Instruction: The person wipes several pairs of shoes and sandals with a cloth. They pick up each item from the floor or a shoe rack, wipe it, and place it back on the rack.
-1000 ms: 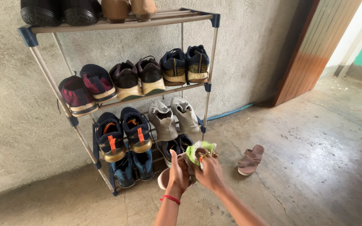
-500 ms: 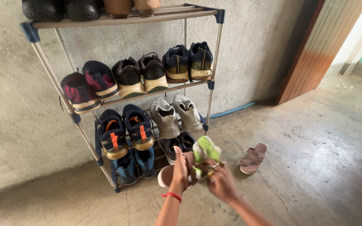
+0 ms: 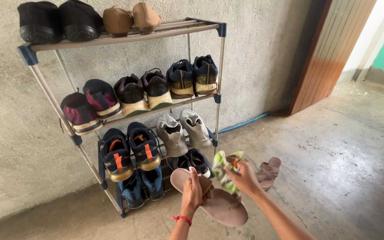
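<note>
- Head view: the left hand [image 3: 193, 192] is closed around the near edge of a flat pinkish-tan sandal [image 3: 210, 201] turned sole-up, fingers curled under it and thumb on top.
- The sandal's long axis runs from upper left, by the rack, down to lower right, and its toe end juts out past the right forearm.
- The right hand [image 3: 244, 177] pinches a crumpled yellow-green cloth [image 3: 222, 171], fingers bunched tight; the cloth hangs just above the middle of the sole (touching or a hair off, I cannot tell).
- So the sandal lies below and to the left of the right hand, which is the nearer one to its bare sole.
- A matching tan sandal [image 3: 268, 171] sits on the grey concrete floor [image 3: 334, 178] just beyond the right hand; the metal shoe rack [image 3: 218, 89] full of sneakers stands to the left.
- Against half a second ago: the sandal has tipped from edge-on to showing its whole sole, and the cloth hand has moved right.
</note>
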